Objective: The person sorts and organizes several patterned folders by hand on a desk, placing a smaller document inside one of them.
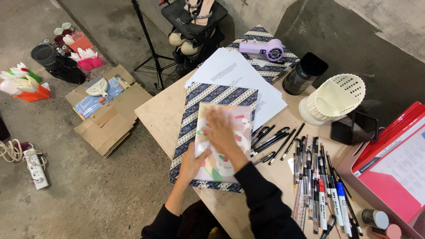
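A pastel illustrated folder lies on a blue-and-white striped batik folder on the wooden table. My right hand rests flat on top of the pastel folder, fingers spread and blurred. My left hand grips that folder's near left edge, thumb on top. Both sleeves are black. White printed sheets lie just beyond the striped folder.
Several black pens and markers lie to the right. A white basket, black mesh holder, dark cup, lilac hair dryer and red file tray stand around. On the floor: cardboard, power strip, tripod.
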